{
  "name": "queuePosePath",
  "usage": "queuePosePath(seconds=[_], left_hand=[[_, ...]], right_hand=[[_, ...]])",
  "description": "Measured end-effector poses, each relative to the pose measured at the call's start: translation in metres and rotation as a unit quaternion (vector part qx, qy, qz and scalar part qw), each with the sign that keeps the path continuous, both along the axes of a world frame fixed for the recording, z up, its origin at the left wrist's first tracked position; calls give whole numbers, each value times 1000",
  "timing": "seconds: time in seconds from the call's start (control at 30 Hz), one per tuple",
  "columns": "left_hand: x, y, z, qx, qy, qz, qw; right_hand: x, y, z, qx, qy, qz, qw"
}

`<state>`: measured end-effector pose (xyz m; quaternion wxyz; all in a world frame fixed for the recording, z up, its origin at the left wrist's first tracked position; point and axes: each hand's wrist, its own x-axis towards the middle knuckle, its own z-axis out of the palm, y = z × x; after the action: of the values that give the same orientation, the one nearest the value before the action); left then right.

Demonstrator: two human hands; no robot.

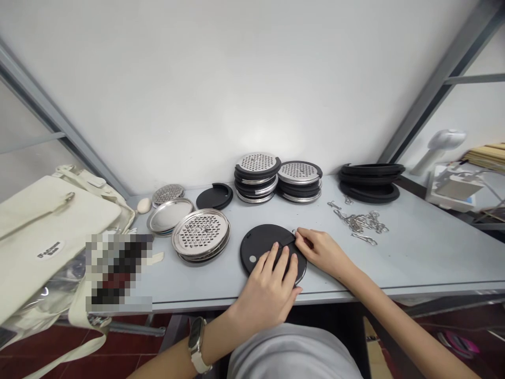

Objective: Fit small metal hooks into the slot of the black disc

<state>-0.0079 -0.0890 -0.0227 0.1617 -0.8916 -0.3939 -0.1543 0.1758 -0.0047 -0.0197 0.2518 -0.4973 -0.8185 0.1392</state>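
A round black disc lies on the table near its front edge. My left hand rests on the disc with its fingers spread and pressing flat on the surface. At the disc's upper right rim, my right hand is pinched around a small metal clip, mostly hidden by the fingertips. A pile of metal clips lies to the right. Left of the disc stands a stack of perforated metal discs.
Behind are two stacks of grater discs with black rims, a black lid, metal plates and black rings. A cream bag is at the left, a white device at the right.
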Motion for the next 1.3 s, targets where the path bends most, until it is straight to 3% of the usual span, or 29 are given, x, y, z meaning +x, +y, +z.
queuePosePath(seconds=[1.3], left_hand=[[1, 1, 0, 8, 9, 5, 1000]], right_hand=[[1, 2, 0, -12, -13, 24, 1000]])
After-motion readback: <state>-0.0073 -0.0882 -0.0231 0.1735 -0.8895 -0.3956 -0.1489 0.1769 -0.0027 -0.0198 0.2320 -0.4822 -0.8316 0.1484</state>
